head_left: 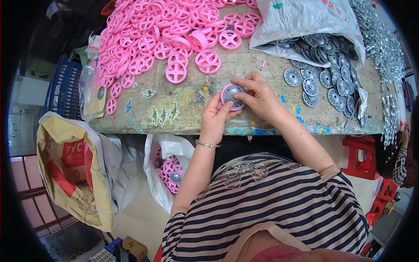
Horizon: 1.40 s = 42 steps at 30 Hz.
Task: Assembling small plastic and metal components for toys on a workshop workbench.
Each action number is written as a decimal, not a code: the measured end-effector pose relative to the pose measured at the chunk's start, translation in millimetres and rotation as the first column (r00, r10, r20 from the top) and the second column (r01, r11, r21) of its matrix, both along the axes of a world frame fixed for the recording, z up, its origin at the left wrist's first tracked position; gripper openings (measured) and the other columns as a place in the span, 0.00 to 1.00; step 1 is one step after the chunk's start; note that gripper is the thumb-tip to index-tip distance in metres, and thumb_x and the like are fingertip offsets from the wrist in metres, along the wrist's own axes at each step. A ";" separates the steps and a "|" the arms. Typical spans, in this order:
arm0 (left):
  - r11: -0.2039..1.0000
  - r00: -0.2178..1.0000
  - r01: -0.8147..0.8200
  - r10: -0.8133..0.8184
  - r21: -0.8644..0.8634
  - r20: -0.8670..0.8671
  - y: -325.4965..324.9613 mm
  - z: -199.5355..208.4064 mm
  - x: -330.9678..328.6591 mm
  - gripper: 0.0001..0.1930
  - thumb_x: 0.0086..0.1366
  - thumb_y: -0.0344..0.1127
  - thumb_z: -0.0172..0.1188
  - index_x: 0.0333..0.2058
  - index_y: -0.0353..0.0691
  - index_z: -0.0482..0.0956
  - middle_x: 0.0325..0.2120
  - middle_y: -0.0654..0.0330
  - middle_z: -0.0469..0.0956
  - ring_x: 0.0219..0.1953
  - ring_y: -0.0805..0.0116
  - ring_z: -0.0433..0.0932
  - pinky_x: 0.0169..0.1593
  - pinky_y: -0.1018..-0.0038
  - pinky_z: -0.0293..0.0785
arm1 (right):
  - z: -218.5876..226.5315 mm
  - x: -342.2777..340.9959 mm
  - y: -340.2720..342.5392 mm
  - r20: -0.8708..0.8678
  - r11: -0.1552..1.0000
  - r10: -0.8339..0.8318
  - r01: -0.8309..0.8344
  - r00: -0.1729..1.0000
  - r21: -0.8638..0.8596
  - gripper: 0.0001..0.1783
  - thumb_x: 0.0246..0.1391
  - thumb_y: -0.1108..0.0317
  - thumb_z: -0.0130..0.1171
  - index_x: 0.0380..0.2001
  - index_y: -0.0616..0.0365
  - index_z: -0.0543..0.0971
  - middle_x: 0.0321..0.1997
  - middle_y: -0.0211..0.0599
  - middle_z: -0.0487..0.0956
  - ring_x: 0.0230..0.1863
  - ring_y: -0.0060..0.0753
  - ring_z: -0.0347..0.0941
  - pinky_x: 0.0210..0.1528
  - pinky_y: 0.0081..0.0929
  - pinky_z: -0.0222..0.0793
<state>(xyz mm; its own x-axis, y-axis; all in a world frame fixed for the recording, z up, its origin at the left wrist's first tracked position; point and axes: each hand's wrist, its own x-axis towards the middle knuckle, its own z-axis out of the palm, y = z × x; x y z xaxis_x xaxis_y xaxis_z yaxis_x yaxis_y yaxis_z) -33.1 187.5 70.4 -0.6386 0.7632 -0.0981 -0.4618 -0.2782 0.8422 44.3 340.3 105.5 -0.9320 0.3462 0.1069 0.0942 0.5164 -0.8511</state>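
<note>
Head view: apparently seating 1 disc (232,91) in 1 wheel (223,93), over bench (187,96) near its front edge. Grasping wheel's rim in grip of left hand (214,114); pinching disc in grip of right hand (259,96). Next, probably press evenly until flush, then check seating.

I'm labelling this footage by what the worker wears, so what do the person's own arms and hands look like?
The left hand and right hand are ungloved. A slim, silver-coloured metal bangle circles the left wrist; none shows on the right. Both forearms are uncovered below short fabric sleeves with dark and beige stripes.
</note>
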 end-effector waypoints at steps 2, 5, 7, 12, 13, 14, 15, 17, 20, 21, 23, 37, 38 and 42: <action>1.000 1.000 0.008 -0.008 0.013 0.002 -0.1 -0.6 -0.6 0.18 0.67 0.24 0.48 0.56 0.31 0.64 0.47 0.54 0.73 0.46 0.66 0.76 0.49 0.70 0.79 | -10.4 -4.2 3.0 -0.006 0.998 -0.015 0.015 1.000 -0.059 0.21 0.53 0.72 0.60 0.51 0.62 0.74 0.42 0.36 0.76 0.39 0.21 0.72 0.42 0.21 0.69; 1.000 1.000 0.010 -0.010 0.001 0.014 -2.3 -1.5 -0.2 0.18 0.67 0.24 0.47 0.55 0.31 0.65 0.47 0.54 0.73 0.46 0.66 0.76 0.48 0.70 0.79 | -2.1 -5.9 1.4 0.076 0.976 -0.001 0.017 0.997 -0.218 0.18 0.52 0.71 0.61 0.46 0.63 0.75 0.35 0.33 0.77 0.35 0.20 0.71 0.39 0.21 0.69; 1.000 1.000 0.016 -0.016 -0.009 -0.019 -4.9 0.0 -4.4 0.17 0.67 0.24 0.47 0.54 0.31 0.67 0.47 0.54 0.73 0.46 0.67 0.76 0.47 0.70 0.79 | 4.4 -6.4 0.3 0.147 0.949 0.041 0.007 0.988 -0.314 0.16 0.52 0.70 0.61 0.44 0.64 0.76 0.32 0.31 0.77 0.34 0.19 0.71 0.37 0.20 0.69; 0.996 0.991 -0.088 0.084 -0.034 -0.106 -5.9 -3.7 4.1 0.16 0.68 0.27 0.47 0.54 0.30 0.68 0.46 0.56 0.73 0.45 0.68 0.76 0.47 0.70 0.79 | 1.0 -2.9 -7.4 0.108 0.962 0.043 -0.012 0.993 -0.272 0.14 0.52 0.69 0.61 0.42 0.63 0.76 0.29 0.29 0.77 0.31 0.17 0.71 0.35 0.20 0.70; 0.992 0.982 -0.121 0.113 -0.041 -0.154 -8.2 -3.4 5.4 0.16 0.69 0.28 0.47 0.54 0.31 0.68 0.45 0.56 0.74 0.46 0.69 0.75 0.47 0.70 0.78 | 1.5 -3.4 -9.0 0.081 0.953 0.051 -0.024 0.995 -0.301 0.15 0.53 0.68 0.61 0.42 0.63 0.76 0.30 0.29 0.76 0.31 0.16 0.70 0.35 0.20 0.70; 0.991 0.980 -0.127 0.118 -0.043 -0.157 -15.8 -5.0 5.9 0.16 0.69 0.28 0.47 0.54 0.31 0.68 0.45 0.56 0.74 0.46 0.69 0.75 0.47 0.70 0.78 | 2.6 -7.5 -9.4 0.078 0.952 0.057 -0.031 0.995 -0.303 0.15 0.53 0.68 0.61 0.42 0.63 0.76 0.30 0.29 0.76 0.31 0.16 0.70 0.35 0.20 0.70; 0.951 0.915 -0.274 0.213 -0.141 -0.342 -25.7 -8.1 5.6 0.16 0.69 0.30 0.47 0.53 0.31 0.69 0.44 0.57 0.74 0.44 0.71 0.75 0.47 0.73 0.76 | 3.9 -12.5 -6.1 0.087 0.947 0.041 -0.011 0.995 -0.320 0.15 0.53 0.67 0.60 0.43 0.64 0.76 0.33 0.33 0.77 0.34 0.21 0.72 0.38 0.22 0.70; 0.870 0.830 -0.453 0.332 -0.194 -0.449 -52.4 -1.1 6.8 0.15 0.70 0.33 0.48 0.50 0.31 0.72 0.42 0.59 0.75 0.41 0.75 0.74 0.46 0.79 0.71 | -3.6 -28.1 8.5 0.100 0.939 0.026 0.010 0.995 -0.345 0.16 0.54 0.65 0.59 0.43 0.64 0.76 0.37 0.38 0.78 0.38 0.25 0.74 0.41 0.25 0.70; 0.628 0.620 -0.744 0.524 -0.227 -0.585 -103.2 5.6 2.4 0.13 0.70 0.33 0.46 0.46 0.30 0.74 0.41 0.57 0.76 0.42 0.71 0.74 0.49 0.75 0.69 | -23.9 -72.1 52.0 -0.199 0.932 -0.067 0.133 0.978 0.338 0.25 0.54 0.62 0.57 0.52 0.64 0.70 0.53 0.52 0.71 0.54 0.47 0.67 0.54 0.37 0.64; 0.572 0.568 -0.783 0.498 -0.245 -0.655 -128.8 0.3 -1.6 0.13 0.70 0.33 0.46 0.44 0.30 0.75 0.40 0.57 0.76 0.42 0.71 0.74 0.48 0.75 0.70 | -27.7 -87.7 61.2 -0.264 0.859 -0.082 0.202 0.961 0.471 0.28 0.54 0.61 0.56 0.55 0.63 0.67 0.56 0.54 0.68 0.58 0.53 0.62 0.58 0.40 0.62; 0.475 0.518 -0.821 0.383 -0.318 -0.764 -176.4 -7.5 -1.6 0.13 0.70 0.34 0.46 0.41 0.30 0.77 0.38 0.57 0.78 0.40 0.71 0.75 0.45 0.74 0.71 | -29.9 -112.1 72.1 -0.265 0.795 -0.116 0.249 0.957 0.553 0.30 0.53 0.59 0.57 0.56 0.62 0.66 0.57 0.51 0.68 0.58 0.54 0.62 0.57 0.41 0.62; 0.814 0.756 -0.512 0.277 -0.274 -0.593 -116.9 -3.3 1.7 0.16 0.70 0.32 0.44 0.53 0.29 0.66 0.45 0.50 0.74 0.38 0.67 0.79 0.40 0.75 0.76 | 19.1 -59.5 39.3 -0.200 0.942 0.092 -0.020 0.975 0.335 0.32 0.44 0.60 0.66 0.53 0.61 0.70 0.49 0.48 0.75 0.48 0.51 0.71 0.51 0.40 0.67; 0.901 0.814 -0.394 0.250 -0.183 -0.524 -88.9 1.9 1.2 0.18 0.68 0.28 0.45 0.55 0.29 0.63 0.47 0.49 0.73 0.38 0.68 0.79 0.40 0.75 0.76 | 20.7 -42.9 24.6 -0.209 0.936 0.126 -0.046 0.970 0.349 0.33 0.43 0.61 0.67 0.53 0.61 0.70 0.49 0.48 0.75 0.48 0.51 0.71 0.50 0.39 0.68; 0.976 0.939 -0.115 0.045 -0.187 -0.341 -16.9 11.5 1.3 0.20 0.70 0.32 0.44 0.58 0.31 0.60 0.50 0.51 0.71 0.46 0.62 0.77 0.44 0.71 0.78 | 27.2 -6.7 -5.2 -0.083 0.919 0.302 -0.267 0.950 0.290 0.34 0.43 0.61 0.67 0.55 0.58 0.69 0.48 0.46 0.76 0.44 0.48 0.72 0.47 0.39 0.70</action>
